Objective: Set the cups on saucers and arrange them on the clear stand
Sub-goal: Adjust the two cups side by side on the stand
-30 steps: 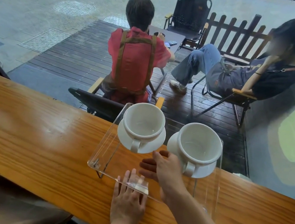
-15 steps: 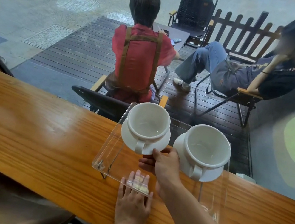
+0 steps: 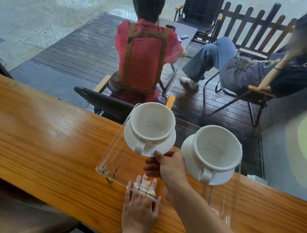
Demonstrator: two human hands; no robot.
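Two white cups stand on white saucers on the clear stand (image 3: 111,162), handles facing me. The left cup (image 3: 152,124) sits on the left saucer (image 3: 168,144); the right cup (image 3: 215,148) sits on the right saucer (image 3: 186,153). My right hand (image 3: 168,168) reaches over the stand between them, its fingertips pinching the near rim of the left saucer. My left hand (image 3: 139,210) lies flat on the wooden counter (image 3: 42,137), fingers apart and tucked under the stand's front edge, seen through the plastic.
The counter runs along a large window. Outside, two people sit on folding chairs on a dark deck with a small table and a picket fence. A dark stool (image 3: 8,212) stands below the counter at the near left.
My right hand has slid forward and left from the gap between the saucers onto the left saucer's near rim. My left hand has stayed flat at the stand's front edge.
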